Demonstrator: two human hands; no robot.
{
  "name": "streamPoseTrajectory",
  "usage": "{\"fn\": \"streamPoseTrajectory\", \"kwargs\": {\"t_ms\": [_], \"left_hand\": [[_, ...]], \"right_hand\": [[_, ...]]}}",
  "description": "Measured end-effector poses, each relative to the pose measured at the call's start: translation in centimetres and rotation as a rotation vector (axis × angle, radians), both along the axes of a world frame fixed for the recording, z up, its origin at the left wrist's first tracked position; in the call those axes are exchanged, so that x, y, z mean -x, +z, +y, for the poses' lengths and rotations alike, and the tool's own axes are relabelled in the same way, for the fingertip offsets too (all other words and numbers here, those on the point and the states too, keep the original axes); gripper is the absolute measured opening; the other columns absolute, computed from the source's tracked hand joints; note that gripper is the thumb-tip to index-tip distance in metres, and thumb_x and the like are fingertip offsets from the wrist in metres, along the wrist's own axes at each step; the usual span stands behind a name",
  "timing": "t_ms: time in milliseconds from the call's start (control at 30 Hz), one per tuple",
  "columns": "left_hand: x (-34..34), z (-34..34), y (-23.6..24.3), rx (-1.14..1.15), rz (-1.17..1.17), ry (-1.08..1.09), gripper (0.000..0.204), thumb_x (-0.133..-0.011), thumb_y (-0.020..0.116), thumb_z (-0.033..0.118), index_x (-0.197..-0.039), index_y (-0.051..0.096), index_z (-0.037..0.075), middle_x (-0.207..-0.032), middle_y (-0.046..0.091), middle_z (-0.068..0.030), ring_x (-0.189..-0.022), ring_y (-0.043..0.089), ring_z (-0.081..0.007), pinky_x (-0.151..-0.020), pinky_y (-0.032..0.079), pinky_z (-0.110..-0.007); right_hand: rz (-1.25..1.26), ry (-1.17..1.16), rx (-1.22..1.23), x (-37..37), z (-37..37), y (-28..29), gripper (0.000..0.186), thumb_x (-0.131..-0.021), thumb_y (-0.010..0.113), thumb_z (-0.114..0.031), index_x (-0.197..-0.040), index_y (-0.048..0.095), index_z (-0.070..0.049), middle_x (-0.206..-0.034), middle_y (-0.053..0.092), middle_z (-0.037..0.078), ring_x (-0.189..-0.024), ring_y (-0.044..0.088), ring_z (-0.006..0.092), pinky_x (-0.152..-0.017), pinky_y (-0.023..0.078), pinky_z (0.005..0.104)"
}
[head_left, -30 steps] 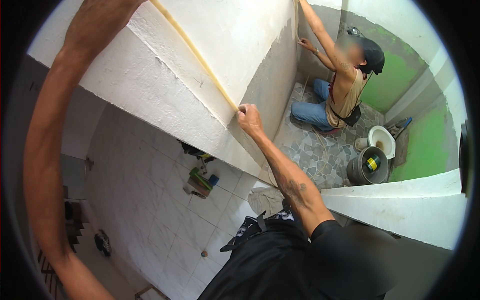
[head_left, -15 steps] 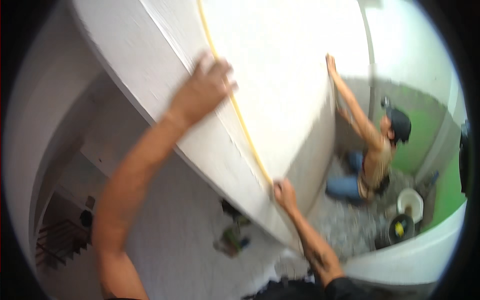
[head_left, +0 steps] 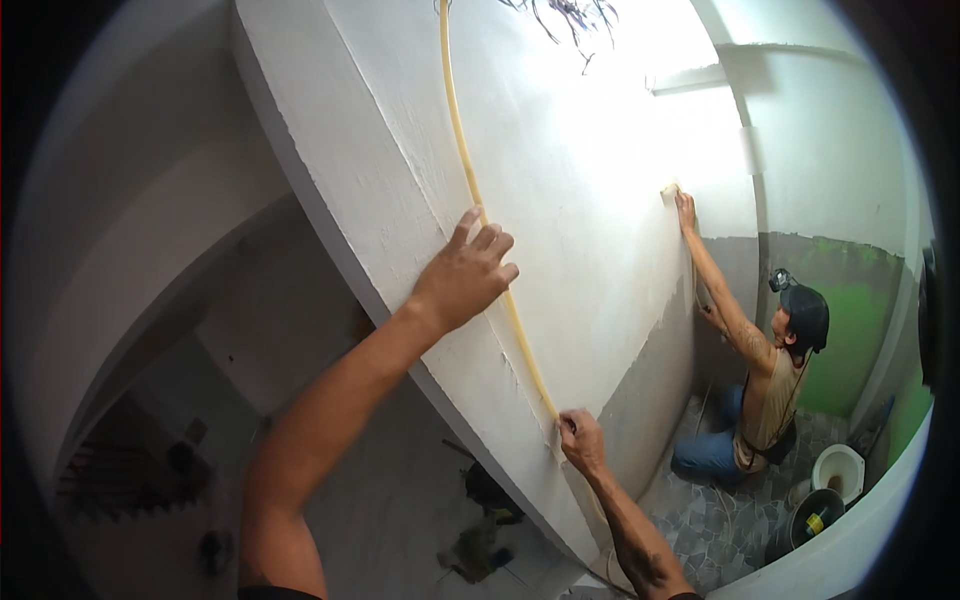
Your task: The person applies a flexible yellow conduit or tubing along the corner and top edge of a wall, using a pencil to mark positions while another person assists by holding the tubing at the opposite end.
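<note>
A thin yellow flexible tube (head_left: 460, 140) runs down the white wall, from the top of the view toward the lower middle. My left hand (head_left: 467, 268) lies over it about halfway, fingers spread and slightly bent; the palm hides part of the tube. Lower down, my right hand (head_left: 582, 440) pinches the tube between closed fingers, close against the wall. Below that hand, a thinner length trails beside my forearm. Along the tube's left side runs a raised seam in the plaster (head_left: 395, 140).
At the right a co-worker (head_left: 770, 390) kneels on the tiled floor (head_left: 715, 525), one raised hand against the wall. Near them stand a toilet (head_left: 838, 470) and a dark bucket (head_left: 815, 520). Loose dark wires (head_left: 575, 25) hang at the top. The wall's edge drops to a darker room at left.
My view has shifted, so the wall and tube sit lower and to the right. My left hand's fingers have spread over the tube; my right hand stays at its lower part.
</note>
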State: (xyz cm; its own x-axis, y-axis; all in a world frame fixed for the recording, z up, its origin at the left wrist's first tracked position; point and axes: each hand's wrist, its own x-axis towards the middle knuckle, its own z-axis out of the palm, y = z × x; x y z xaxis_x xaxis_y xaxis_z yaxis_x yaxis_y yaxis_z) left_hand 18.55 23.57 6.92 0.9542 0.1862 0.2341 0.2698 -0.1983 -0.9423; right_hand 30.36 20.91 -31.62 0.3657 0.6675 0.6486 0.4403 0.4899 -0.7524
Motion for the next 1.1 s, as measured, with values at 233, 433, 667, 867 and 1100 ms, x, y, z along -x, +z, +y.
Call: {"fn": "streamPoseTrajectory", "kwargs": {"t_ms": [233,433,667,867,1100], "left_hand": [[-0.2,-1.2,-0.4,0.102,-0.044,0.048,0.022,-0.087,0.076,0.040,-0.099,0.075,0.022,-0.117,0.061,0.0004,-0.128,0.051,-0.0168,-0.123,0.019,-0.052],[-0.3,-1.3,-0.9,0.047,-0.100,0.063,0.033,-0.082,0.080,0.044,-0.104,0.076,0.021,-0.118,0.062,0.0000,-0.128,0.050,-0.0164,-0.123,0.021,-0.052],[-1.4,-4.6,0.2,0.120,-0.171,0.067,0.032,-0.081,0.081,0.036,-0.106,0.074,0.016,-0.114,0.061,0.0022,-0.124,0.054,-0.0143,-0.121,0.027,-0.051],[-1.2,-2.8,0.4,0.064,-0.120,0.143,0.022,-0.091,0.073,0.033,-0.101,0.077,0.013,-0.115,0.066,-0.0082,-0.126,0.054,-0.0234,-0.121,0.030,-0.055],[-1.2,-1.8,0.0,0.132,-0.145,0.117,0.032,-0.084,0.078,0.042,-0.098,0.077,0.013,-0.111,0.065,-0.0062,-0.122,0.055,-0.0228,-0.120,0.034,-0.053]], "right_hand": [[-0.012,0.005,-0.131,-0.4,-0.3,3.8,0.009,-0.089,0.068,-0.004,-0.097,0.069,-0.001,-0.085,0.066,0.017,-0.073,0.065,0.0303,-0.069,0.052,0.0380],[0.056,0.055,-0.087,-0.5,-1.1,6.1,0.009,-0.090,0.067,-0.006,-0.098,0.069,-0.002,-0.089,0.067,0.017,-0.079,0.067,0.0336,-0.071,0.053,0.0399],[0.073,0.119,-0.076,-0.9,-3.3,9.6,0.011,-0.090,0.068,-0.006,-0.098,0.070,0.000,-0.090,0.069,0.015,-0.076,0.068,0.0288,-0.072,0.054,0.0368],[0.102,0.100,-0.046,-0.8,-1.6,6.0,0.014,-0.093,0.071,-0.007,-0.105,0.072,0.000,-0.094,0.072,0.010,-0.080,0.067,0.0151,-0.073,0.055,0.0302],[0.184,0.063,0.282,-1.0,-1.7,-5.1,0.019,-0.090,0.069,-0.008,-0.106,0.072,0.002,-0.102,0.071,0.018,-0.087,0.071,0.0277,-0.081,0.056,0.0365]]}}
